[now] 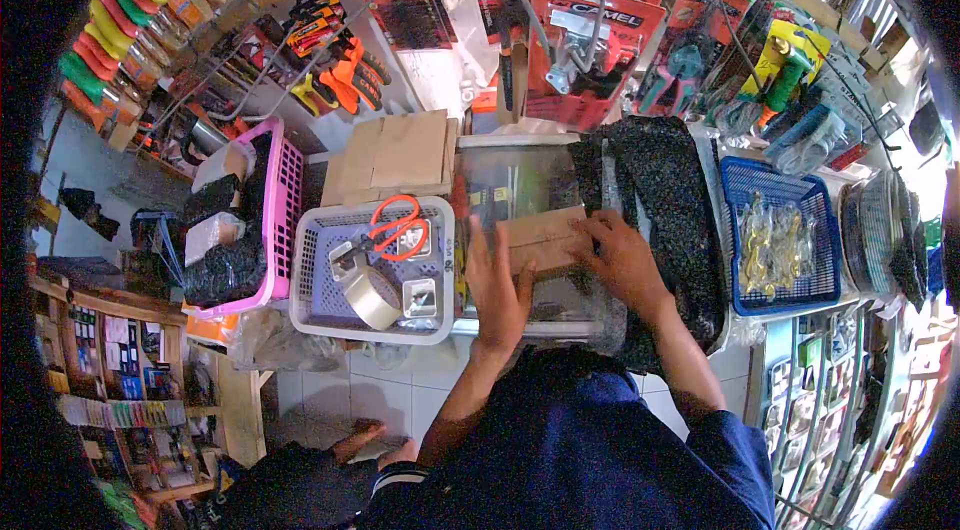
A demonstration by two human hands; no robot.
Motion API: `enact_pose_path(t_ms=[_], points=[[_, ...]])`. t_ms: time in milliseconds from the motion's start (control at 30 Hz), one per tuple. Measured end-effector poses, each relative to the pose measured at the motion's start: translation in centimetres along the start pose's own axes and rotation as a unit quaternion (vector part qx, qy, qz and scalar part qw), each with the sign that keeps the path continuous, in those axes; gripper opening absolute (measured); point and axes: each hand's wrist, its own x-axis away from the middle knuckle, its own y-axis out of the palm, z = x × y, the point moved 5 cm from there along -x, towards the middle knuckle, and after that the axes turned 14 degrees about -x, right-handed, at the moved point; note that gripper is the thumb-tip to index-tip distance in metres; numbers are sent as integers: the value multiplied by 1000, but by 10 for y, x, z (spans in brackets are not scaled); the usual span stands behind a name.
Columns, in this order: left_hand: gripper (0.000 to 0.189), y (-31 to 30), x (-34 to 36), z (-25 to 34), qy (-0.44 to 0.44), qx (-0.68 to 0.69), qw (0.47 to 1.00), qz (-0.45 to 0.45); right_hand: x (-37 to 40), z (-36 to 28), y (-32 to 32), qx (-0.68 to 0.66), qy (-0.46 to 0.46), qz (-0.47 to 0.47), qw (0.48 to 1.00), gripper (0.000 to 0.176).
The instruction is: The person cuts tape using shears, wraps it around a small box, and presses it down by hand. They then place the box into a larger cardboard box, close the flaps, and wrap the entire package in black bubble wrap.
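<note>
Cardboard piece [545,237] over clear counter top [565,305]

It is to the right of the white basket [447,275]. The left hand [497,290] is blurred, fingers straight; its grip I cannot tell. The right hand [625,255] pinches the right end. Probably light and stiff, yet easily creased; best held by opposite ends.

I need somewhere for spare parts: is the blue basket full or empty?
Not empty: gold-coloured pieces cover much of the floor of the blue basket. Whether more would fit, I cannot tell.
</note>
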Motion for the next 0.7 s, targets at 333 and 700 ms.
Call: enact_pose_path(t_ms=[333,700], points=[[55,12,-1,6,91,-78,981,-152,19,-41,12,174,-32,18,984,60],[55,2,-2,-8,111,-13,988,-108,14,-25,55,200,-51,17,978,65]])
